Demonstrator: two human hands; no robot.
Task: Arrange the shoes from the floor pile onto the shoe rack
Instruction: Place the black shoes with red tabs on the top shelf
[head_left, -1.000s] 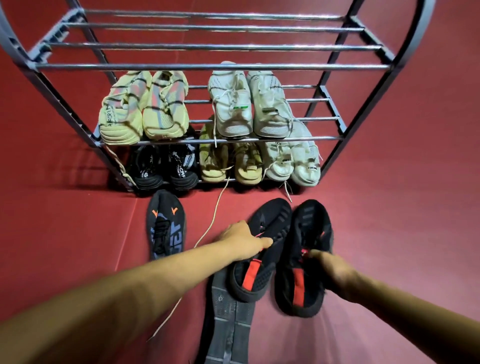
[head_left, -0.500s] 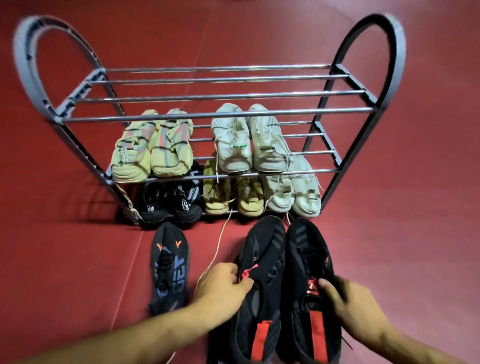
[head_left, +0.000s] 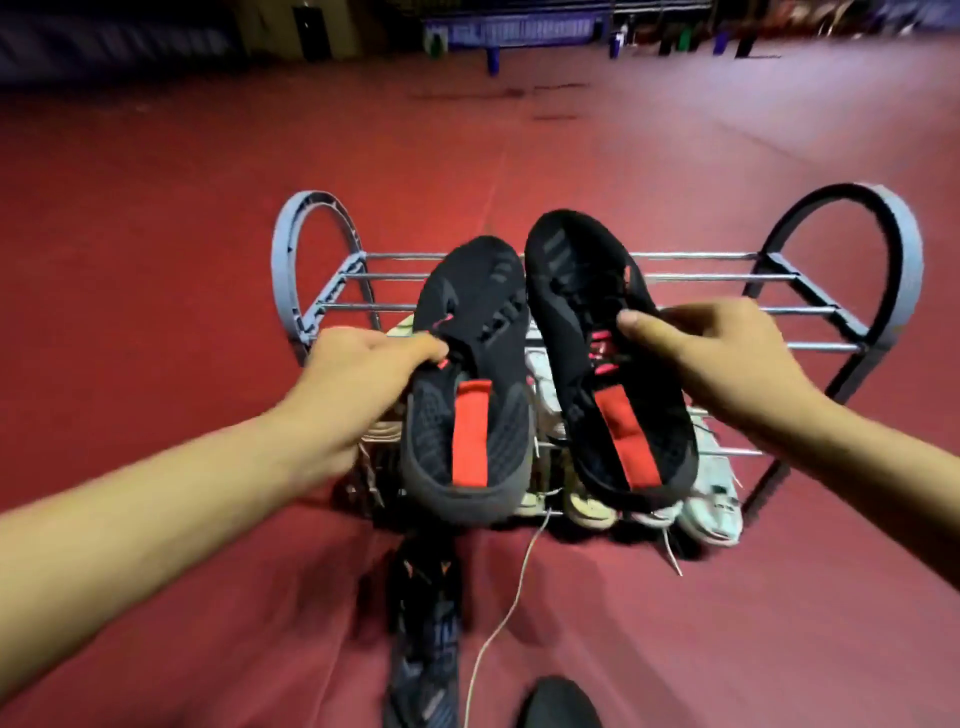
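Two black shoes with red heel tabs hang in the air in front of the shoe rack (head_left: 810, 345). My left hand (head_left: 358, 374) grips the left black shoe (head_left: 470, 415) at its collar. My right hand (head_left: 706, 353) pinches the right black shoe (head_left: 597, 374) near its laces. Both toes point away from me over the rack's bare top rails. The rack's lower shelves hold pale shoes, mostly hidden behind the lifted pair; a white shoe (head_left: 714, 509) shows at the lower right.
A dark shoe with orange marks (head_left: 423, 623) lies blurred on the red floor (head_left: 156, 260) below my left arm, beside a loose white lace (head_left: 511, 603). A dark rounded thing (head_left: 558, 701) sits at the bottom edge. Dark furniture lines the far wall.
Both hands have lifted the black pair off the floor up to the height of the rack's top rails. My view has tilted upward, showing the far room.
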